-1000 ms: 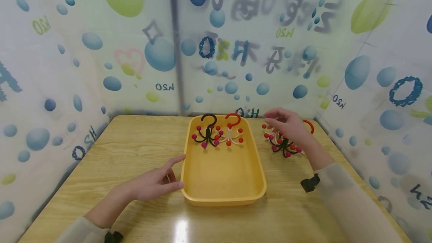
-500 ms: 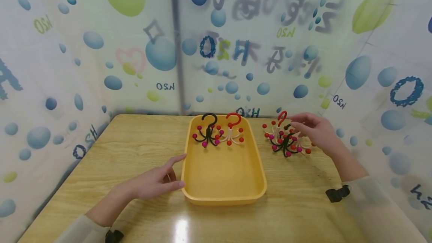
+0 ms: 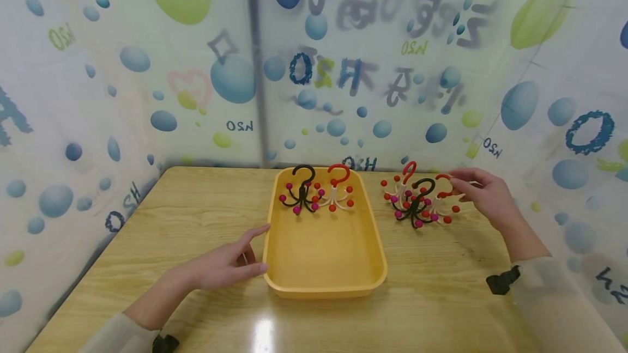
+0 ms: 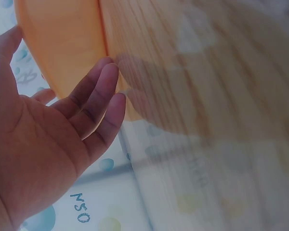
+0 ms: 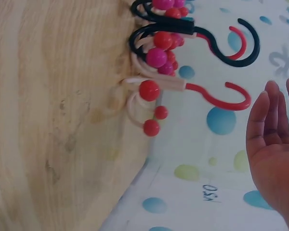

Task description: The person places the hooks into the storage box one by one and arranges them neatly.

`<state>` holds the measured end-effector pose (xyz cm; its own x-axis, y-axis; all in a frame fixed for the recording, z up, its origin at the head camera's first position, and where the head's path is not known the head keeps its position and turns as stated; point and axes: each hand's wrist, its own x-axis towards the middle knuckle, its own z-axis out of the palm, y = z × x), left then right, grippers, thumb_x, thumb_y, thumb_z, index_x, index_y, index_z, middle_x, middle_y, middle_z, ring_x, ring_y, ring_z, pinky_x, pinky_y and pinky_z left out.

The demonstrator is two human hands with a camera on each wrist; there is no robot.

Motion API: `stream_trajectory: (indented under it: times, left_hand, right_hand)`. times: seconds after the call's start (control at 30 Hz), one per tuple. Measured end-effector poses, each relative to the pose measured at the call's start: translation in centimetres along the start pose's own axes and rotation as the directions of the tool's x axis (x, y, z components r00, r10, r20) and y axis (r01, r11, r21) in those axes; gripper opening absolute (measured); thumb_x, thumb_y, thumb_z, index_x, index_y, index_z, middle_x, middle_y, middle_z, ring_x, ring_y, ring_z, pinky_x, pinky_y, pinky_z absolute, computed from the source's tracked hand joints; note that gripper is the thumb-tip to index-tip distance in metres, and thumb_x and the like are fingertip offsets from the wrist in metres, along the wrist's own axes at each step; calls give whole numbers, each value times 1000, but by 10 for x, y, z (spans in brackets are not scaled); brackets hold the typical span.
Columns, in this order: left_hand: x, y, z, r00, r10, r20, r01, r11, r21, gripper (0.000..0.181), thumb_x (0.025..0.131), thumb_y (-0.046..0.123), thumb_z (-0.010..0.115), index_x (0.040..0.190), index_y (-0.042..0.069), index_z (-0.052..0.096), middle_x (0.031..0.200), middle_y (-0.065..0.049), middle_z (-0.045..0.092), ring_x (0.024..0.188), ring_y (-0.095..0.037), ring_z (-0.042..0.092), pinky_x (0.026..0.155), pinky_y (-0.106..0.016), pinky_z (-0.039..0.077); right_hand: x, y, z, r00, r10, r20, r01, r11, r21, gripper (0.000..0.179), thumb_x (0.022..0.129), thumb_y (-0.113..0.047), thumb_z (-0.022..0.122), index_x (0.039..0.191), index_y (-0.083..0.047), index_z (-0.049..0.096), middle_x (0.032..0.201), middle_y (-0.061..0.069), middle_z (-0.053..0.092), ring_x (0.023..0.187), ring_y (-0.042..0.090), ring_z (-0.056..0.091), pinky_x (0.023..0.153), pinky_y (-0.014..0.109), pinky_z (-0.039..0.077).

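Observation:
My right hand [image 3: 485, 195] is at the right, its fingertips by the curved red end of a white claw-shaped hook [image 3: 444, 178] with red balls on its prongs. In the right wrist view a narrow gap shows between that red end [image 5: 216, 100] and the fingers. Beside it stand a black claw hook [image 3: 417, 206] with magenta balls and another white one with a red end [image 3: 409, 173]. My left hand [image 3: 223, 268] touches the left side of a yellow tray [image 3: 324, 255] with fingers spread. At the tray's far end sit a black claw hook [image 3: 302, 195] and a red-and-white one [image 3: 339, 176].
The wooden table [image 3: 211, 195] carries the tray in its middle. A patterned curtain wall [image 3: 196, 97] with blue and green dots rises behind the table and along both sides.
My right hand has moved right, from over the hooks on the table to beside the rightmost red end, uncovering them. The left hand and the tray have stayed in place.

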<state>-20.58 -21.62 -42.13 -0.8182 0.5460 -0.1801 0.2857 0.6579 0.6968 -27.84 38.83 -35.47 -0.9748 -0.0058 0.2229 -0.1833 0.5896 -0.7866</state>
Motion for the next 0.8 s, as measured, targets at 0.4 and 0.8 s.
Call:
stream_trajectory:
  times: [0.4,0.8]
  left_hand:
    - [-1,3,-1,1000,-3,1,3,1000,1,87,108,54,66,176,28,18,110,-2,69,97,-17,65,83,-32,55]
    - [-1,3,-1,1000,4,-1,-4,1000,-2,87,108,54,66,176,28,18,110,-2,68,98,-17,65,84,-31,55]
  right_hand:
    - [8,36,7,994,106,-23,-105,994,38,58,113,-38,63,157,-2,53,109,-26,64,91,-2,68,80,23,63]
    - [13,50,17,991,127,-33,-124,989,84,56,116,-32,58,157,5,52,105,-24,69,90,-7,73,83,16,61]
